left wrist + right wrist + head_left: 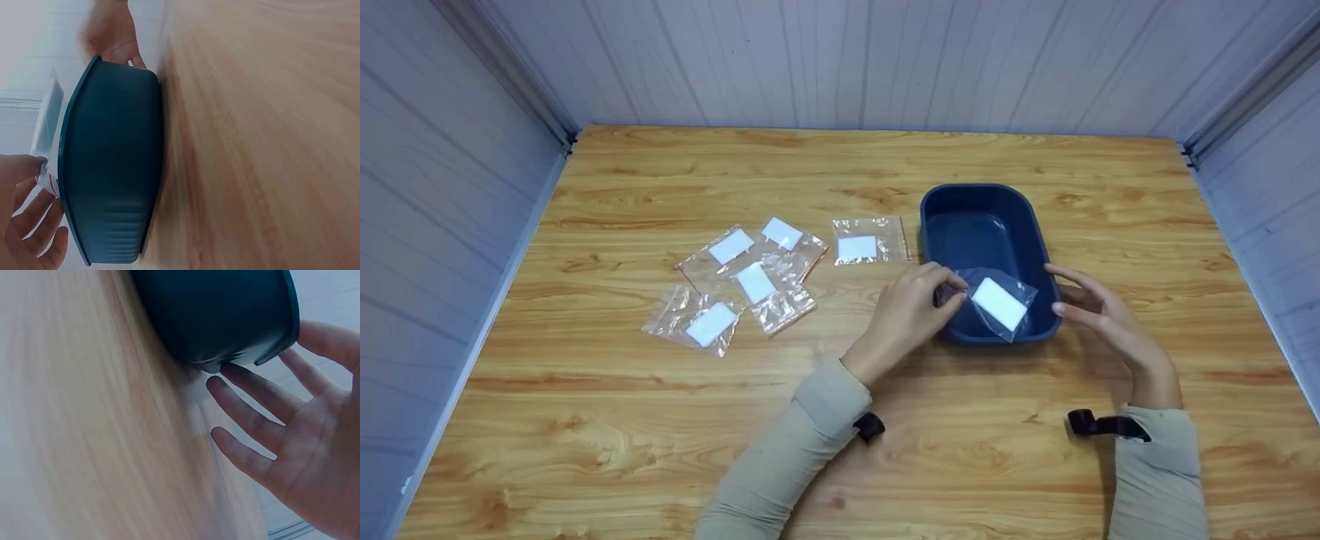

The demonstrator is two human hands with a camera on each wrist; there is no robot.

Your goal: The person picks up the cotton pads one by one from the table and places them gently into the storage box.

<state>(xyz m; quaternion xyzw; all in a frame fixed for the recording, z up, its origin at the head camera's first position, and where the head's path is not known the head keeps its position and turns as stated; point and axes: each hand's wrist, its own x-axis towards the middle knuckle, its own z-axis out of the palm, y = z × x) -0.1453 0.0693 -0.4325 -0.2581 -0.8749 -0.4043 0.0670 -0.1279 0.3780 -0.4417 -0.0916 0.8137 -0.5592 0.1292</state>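
A dark blue rectangular tub [975, 225] with rounded corners stands right of the table's middle. Over its near end my left hand [911, 307] pinches the edge of a clear zip bag [1024, 289] that has a white rectangular piece [999, 303] inside. In the left wrist view the bag [48, 121] rises above the tub's rim, held between thumb and fingers. My right hand [1114, 322] is at the tub's right side, its fingers spread and straight. The right wrist view shows its thumb and fingertips [228, 371] right at the tub's rim and wall.
Left of the tub lies a single clear bag [856, 247] with a white piece in it. Farther left, several similar bags [756, 282] lie partly overlapping on the wooden table [660, 450]. White panel walls [825, 67] enclose the table at the back and sides.
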